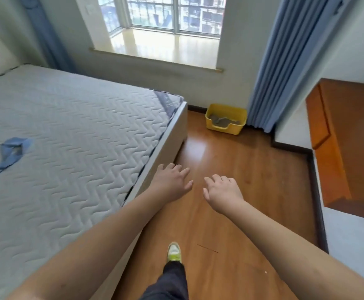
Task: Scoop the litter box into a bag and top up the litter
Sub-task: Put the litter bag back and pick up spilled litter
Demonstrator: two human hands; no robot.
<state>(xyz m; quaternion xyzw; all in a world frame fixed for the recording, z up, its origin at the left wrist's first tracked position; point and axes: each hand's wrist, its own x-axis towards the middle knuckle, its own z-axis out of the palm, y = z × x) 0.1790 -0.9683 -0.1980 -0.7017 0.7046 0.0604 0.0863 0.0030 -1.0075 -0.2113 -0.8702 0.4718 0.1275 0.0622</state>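
Approach to the litter box [225, 119].
Left hand [172, 182] and right hand [222, 192] spread, holding nothing; box sits well apart by the curtain [269, 68].

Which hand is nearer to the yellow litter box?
Right, slightly. The right hand is held out below the yellow litter box; the left hand is further left, by the bed.

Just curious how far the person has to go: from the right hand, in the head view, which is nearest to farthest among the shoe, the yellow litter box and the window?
From the right hand:
1. Shoe, below on the floor.
2. Yellow litter box, ahead by the curtain.
3. Window, beyond, in the far wall.
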